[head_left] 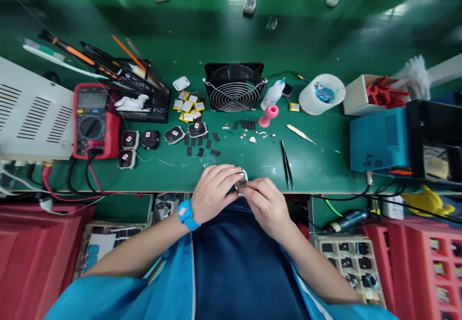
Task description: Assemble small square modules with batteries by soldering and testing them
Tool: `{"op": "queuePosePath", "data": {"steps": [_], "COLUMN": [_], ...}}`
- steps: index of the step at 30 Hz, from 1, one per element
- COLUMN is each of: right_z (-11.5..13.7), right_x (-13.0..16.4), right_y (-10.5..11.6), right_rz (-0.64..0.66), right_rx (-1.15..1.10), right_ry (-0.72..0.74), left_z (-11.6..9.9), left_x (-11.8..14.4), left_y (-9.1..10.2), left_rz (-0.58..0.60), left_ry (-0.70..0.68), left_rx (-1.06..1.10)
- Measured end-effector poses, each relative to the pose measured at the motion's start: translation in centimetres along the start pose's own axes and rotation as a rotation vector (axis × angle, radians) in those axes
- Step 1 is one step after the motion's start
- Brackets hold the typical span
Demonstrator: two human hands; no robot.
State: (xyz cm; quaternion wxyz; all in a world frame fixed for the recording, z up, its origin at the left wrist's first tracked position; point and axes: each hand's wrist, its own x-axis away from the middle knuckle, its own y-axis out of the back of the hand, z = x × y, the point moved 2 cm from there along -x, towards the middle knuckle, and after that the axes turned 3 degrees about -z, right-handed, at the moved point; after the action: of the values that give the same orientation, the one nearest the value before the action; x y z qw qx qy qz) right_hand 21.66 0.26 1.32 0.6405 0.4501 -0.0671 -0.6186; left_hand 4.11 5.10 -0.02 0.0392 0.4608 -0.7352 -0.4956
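- Far left: white vented box (32,122), red multimeter (90,126) beside it.
- Next: two black-faced square cases (126,159) on the green table (321,171), one in front of the other; black tool rack (159,108) behind them, pens and tools leaning out.
- Small yellow-edged batteries (186,107) piled up, loose black strips (189,151) in front.
- Left hand (213,190), blue wristband (187,215) on wrist: fingers closed around a small device (242,178).
- Small device: between both hands at table's front edge, partly hidden by fingers; fan (234,96) stands farther back.
- Right hand (269,207): thumb and fingertips pinch device's lower right edge; exact part too small to tell.
- Pink holder (265,121) upright, white bottle (273,95) just behind.
- Black tweezers (284,154) lie right of the hands, apart from them.
- White tub (306,101), blue plastic inside; teal box (378,137) farther right.
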Motion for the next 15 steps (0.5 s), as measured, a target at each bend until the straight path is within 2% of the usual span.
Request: {"op": "queuePosePath", "data": {"steps": [8,15], "right_z": [-0.05,-0.04], "right_x": [-0.33,-0.43], "right_y": [0.34,0.23], "right_rz": [0.094,0.117], "right_rx": [0.067,0.116], "right_ry": [0.015,0.036], "left_z": [0.18,0.15], "left_x": [-0.13,0.51], "left_y": [0.2,0.31], "left_rz": [0.023,-0.064], "left_ry": [-0.019,-0.106], "left_rx": [0.047,0.045]}}
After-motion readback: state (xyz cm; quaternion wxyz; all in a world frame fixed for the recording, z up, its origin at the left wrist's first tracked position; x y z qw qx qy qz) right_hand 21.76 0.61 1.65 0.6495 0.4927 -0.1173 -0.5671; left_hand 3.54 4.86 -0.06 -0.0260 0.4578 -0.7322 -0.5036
